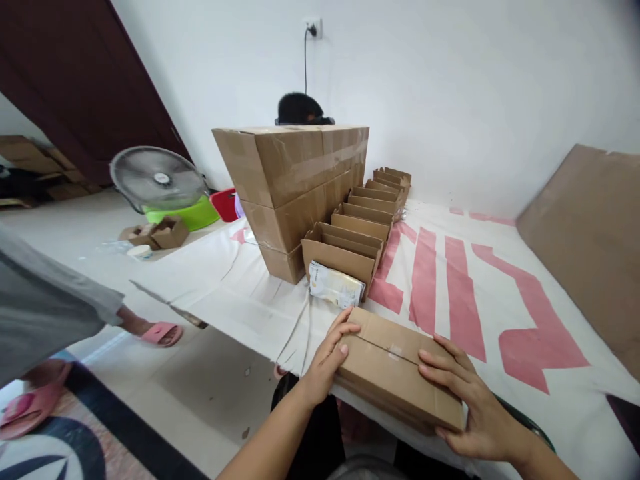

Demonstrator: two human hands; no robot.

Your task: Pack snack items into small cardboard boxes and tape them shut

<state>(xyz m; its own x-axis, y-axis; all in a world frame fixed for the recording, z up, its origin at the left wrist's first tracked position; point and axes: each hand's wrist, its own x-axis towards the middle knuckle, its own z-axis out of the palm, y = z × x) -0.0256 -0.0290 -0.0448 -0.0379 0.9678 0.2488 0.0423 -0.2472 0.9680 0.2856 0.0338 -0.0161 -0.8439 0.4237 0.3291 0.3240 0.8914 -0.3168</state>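
Observation:
A small cardboard box (395, 363) lies at the near edge of the table, its two top flaps folded down to meet at a middle seam. My left hand (327, 357) grips its left end, fingers over the top edge. At the right end, my right hand (467, 397) holds the box, with fingers on the top and the thumb low at the near corner. Just beyond it, a pale printed packet (336, 285) leans against the nearest open carton (345, 250) of a row running away from me.
Taped cardboard boxes (295, 193) form a tall stack left of the row; a person's head (300, 108) shows behind. A big cardboard sheet or box (590, 240) stands at right. On the floor are a fan (160, 179) and, at left, a person's slippered foot (163, 333).

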